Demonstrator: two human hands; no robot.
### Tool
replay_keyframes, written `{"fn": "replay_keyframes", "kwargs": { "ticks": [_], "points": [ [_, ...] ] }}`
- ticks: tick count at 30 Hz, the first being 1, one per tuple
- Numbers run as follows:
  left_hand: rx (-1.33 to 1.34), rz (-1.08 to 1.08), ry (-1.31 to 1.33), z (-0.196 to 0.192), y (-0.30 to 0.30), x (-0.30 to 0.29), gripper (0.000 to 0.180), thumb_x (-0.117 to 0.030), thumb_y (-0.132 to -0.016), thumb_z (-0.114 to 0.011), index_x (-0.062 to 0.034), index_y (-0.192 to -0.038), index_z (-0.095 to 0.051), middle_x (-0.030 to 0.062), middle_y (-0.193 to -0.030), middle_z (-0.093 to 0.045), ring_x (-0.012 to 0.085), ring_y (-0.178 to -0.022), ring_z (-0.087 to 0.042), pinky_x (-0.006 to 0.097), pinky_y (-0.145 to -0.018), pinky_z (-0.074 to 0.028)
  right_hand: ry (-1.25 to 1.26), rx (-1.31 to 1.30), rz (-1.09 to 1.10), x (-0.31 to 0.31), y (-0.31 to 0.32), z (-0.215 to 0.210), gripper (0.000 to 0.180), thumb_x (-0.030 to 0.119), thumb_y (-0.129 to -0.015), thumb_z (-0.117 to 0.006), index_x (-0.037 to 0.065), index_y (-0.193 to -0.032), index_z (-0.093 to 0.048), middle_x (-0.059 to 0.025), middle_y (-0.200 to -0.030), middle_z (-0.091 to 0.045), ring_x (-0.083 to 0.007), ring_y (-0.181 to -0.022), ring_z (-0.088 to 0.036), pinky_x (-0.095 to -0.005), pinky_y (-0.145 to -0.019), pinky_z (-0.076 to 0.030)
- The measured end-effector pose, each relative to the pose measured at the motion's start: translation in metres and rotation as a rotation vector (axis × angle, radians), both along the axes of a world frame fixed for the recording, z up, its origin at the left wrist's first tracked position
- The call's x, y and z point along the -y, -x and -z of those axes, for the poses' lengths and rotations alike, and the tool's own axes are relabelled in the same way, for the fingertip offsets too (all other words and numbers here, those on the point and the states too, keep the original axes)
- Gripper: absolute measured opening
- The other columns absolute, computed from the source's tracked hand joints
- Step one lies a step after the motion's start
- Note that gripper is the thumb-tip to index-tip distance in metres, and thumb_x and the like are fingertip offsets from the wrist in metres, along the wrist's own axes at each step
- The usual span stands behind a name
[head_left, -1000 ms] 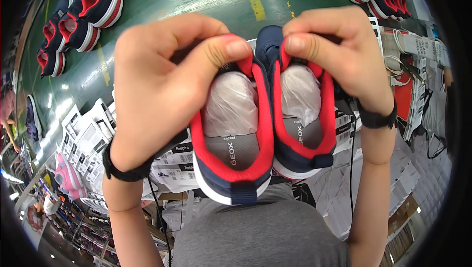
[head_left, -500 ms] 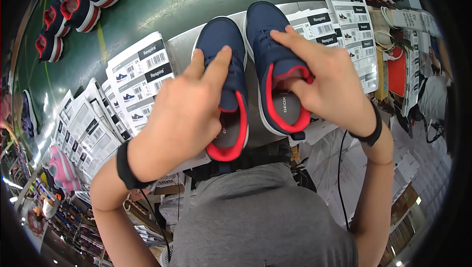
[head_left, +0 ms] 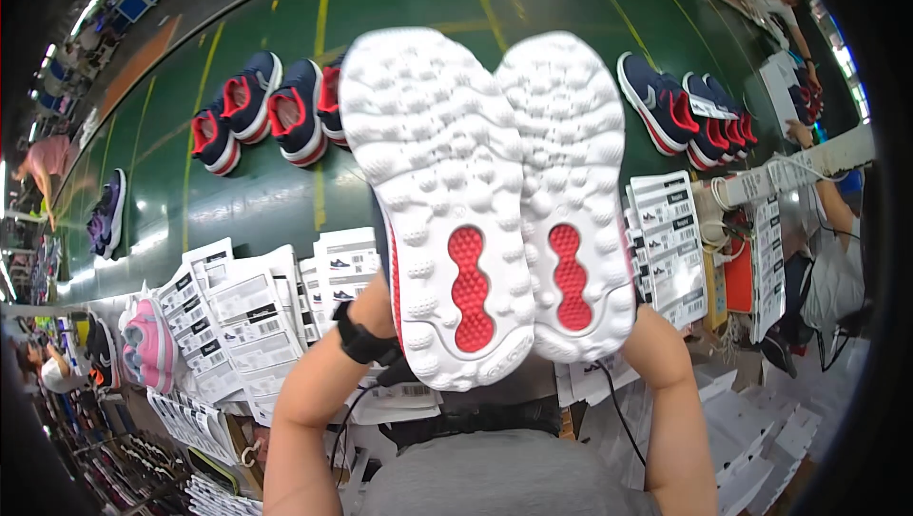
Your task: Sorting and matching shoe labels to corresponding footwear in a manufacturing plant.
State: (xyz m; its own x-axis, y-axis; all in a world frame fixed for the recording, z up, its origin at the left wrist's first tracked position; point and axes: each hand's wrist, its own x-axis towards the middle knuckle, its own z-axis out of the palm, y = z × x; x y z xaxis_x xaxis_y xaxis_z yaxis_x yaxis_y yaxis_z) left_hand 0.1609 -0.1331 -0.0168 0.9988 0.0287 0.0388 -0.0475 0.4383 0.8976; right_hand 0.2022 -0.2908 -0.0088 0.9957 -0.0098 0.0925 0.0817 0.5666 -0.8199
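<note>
A pair of navy sneakers is raised with the white, knobbly soles facing me. My left hand [head_left: 378, 305] is behind the left sneaker [head_left: 447, 174] and holds it up. The right sneaker [head_left: 568, 164] is held up by my right hand [head_left: 650, 331], which is likewise behind the shoe. Both soles touch along their inner edges and carry a red textured insert near the heel. My fingers and the shoes' uppers are mostly hidden behind the soles.
Behind the pair runs a green conveyor belt [head_left: 399, 2] with yellow lines. More navy-and-red sneakers stand on it at left [head_left: 249, 97] and right [head_left: 656, 102]. Printed label sheets [head_left: 252, 326] lie to the left, beside pink shoes [head_left: 149, 345]; another label stack [head_left: 666, 250] is at right.
Both sneakers have been lifted from the work surface and turned, so their soles now show instead of their uppers. My hands have gone behind them, and the view takes in more of the belt.
</note>
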Motion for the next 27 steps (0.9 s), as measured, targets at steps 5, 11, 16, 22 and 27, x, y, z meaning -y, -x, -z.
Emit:
{"fn": "replay_keyframes", "kwargs": {
  "ticks": [5,11,16,22,27],
  "points": [
    [0.021,0.129,0.126,0.027,-0.006,-0.008,0.067,0.01,-0.072,-0.061,0.0066,-0.137,-0.044,0.0122,-0.127,-0.06,0.0202,-0.109,-0.061,0.031,-0.093,-0.049,-0.076,-0.168,0.03,0.025,0.036,0.042,0.062,-0.004,-0.08,-0.058,0.002,-0.139,-0.042,-0.0139,-0.131,-0.056,-0.0221,-0.118,-0.057,-0.0352,-0.099,-0.048],
    [0.113,0.016,-0.365,0.048,-0.07,-0.071,0.054,0.006,-0.069,-0.061,0.006,-0.123,-0.053,0.0181,-0.113,-0.065,0.0271,-0.1,-0.065,0.035,-0.088,-0.051,0.105,-0.315,0.01,0.073,-0.002,0.085,0.059,-0.004,-0.082,-0.056,0.002,-0.139,-0.042,-0.0146,-0.133,-0.054,-0.0213,-0.117,-0.057,-0.0376,-0.099,-0.048],
    [0.145,-0.167,-1.251,0.136,-0.11,-0.037,0.042,-0.005,-0.07,-0.062,0.0106,-0.109,-0.056,0.0305,-0.079,-0.064,0.0449,-0.082,-0.064,0.05,-0.075,-0.051,0.782,-0.249,-0.083,0.025,-0.073,0.104,0.052,0.004,-0.084,-0.061,0.0,-0.134,-0.048,-0.016,-0.123,-0.061,-0.02,-0.103,-0.062,-0.0353,-0.085,-0.053],
    [0.247,-0.235,-1.255,0.028,0.056,-0.155,0.02,-0.016,-0.081,-0.065,-0.0005,-0.093,-0.069,0.021,-0.081,-0.067,0.0372,-0.079,-0.066,0.043,-0.071,-0.052,1.738,0.553,0.122,0.025,-0.038,0.082,0.051,0.014,-0.086,-0.066,0.004,-0.133,-0.051,-0.0146,-0.13,-0.058,-0.0223,-0.106,-0.061,-0.0333,-0.079,-0.051],
    [-0.517,-0.276,-1.68,0.063,0.213,-0.267,0.047,-0.026,-0.074,-0.075,0.0043,-0.104,-0.057,0.0234,-0.083,-0.064,0.0392,-0.079,-0.064,0.044,-0.07,-0.051,1.123,0.321,-0.556,-0.092,0.032,0.022,0.025,0.01,-0.085,-0.066,-0.001,-0.107,-0.067,-0.0121,-0.099,-0.07,-0.0176,-0.089,-0.066,-0.0285,-0.079,-0.05]
  ]
}}
